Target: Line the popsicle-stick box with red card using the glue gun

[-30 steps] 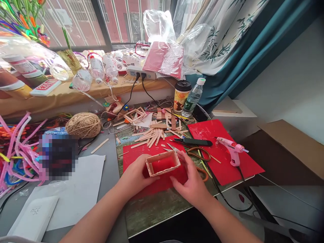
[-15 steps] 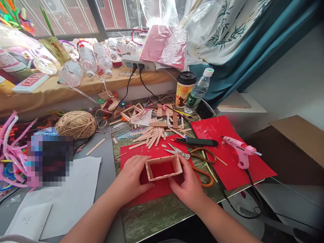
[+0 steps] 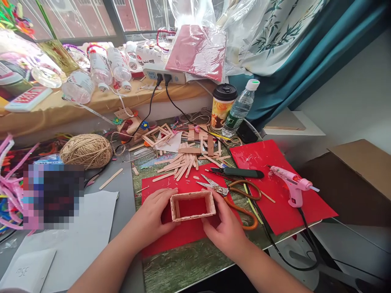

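Observation:
Between my two hands is a small rectangular frame of wooden craft sticks point(image 3: 193, 217), its open middle showing red paper point(image 3: 171, 240) below. My left hand point(image 3: 154, 213) closes on its left end, fingers behind and thumb in front. On the right end, my right hand point(image 3: 224, 226) grips it the same way. Just beyond my right hand lie scissors point(image 3: 218, 187) with orange-brown handles, blades parted. A dark-handled utility knife point(image 3: 244, 173) rests behind them. Loose craft sticks point(image 3: 186, 165) are heaped past the frame.
A pink glue gun point(image 3: 290, 183) lies on a second red sheet point(image 3: 314, 203) at right, its cord hanging over the table edge. At the back stand a paper cup point(image 3: 222, 110) and a water bottle point(image 3: 240, 110). A twine ball point(image 3: 87, 151) and white paper point(image 3: 88, 228) are at left.
The view has shifted slightly. Both hands still hold the stick frame, which sits a little further left in the picture and is turned slightly.

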`<state>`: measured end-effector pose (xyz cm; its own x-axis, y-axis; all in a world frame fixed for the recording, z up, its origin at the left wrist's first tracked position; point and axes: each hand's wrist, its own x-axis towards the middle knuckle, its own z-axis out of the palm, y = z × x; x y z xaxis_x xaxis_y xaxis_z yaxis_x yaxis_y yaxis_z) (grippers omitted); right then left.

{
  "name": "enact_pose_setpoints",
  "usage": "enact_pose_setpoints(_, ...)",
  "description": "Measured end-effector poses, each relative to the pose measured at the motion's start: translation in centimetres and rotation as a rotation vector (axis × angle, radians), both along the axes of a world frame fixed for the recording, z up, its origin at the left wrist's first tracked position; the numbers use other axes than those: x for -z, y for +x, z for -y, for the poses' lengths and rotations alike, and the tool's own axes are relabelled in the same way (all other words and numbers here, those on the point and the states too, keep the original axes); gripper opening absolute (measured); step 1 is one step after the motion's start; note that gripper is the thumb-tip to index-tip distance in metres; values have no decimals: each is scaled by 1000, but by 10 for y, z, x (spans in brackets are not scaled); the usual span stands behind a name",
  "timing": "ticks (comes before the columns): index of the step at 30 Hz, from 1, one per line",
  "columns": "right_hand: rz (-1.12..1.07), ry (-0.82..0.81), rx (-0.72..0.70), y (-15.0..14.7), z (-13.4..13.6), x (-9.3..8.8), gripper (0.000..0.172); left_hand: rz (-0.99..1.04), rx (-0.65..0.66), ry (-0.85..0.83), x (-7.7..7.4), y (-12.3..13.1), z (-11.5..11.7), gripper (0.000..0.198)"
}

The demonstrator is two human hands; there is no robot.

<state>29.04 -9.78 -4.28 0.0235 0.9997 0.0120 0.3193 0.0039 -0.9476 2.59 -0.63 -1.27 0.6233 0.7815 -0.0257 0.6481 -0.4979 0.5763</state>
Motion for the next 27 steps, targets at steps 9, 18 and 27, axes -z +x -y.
enact_pose_setpoints(9, -60, -20, -19, 3, 0, 6, 75, -34, 39, -70, -8, -4, -3, 80)
enact_pose_setpoints(18, -173, -75, 30, 1, 1, 7, 70, -29, 48, -53, -8, -1, -1, 78)
enact_pose_setpoints(27, -166, -54, 25, 2, 0, 10, 75, -44, 85, -66, -9, -5, -5, 81)
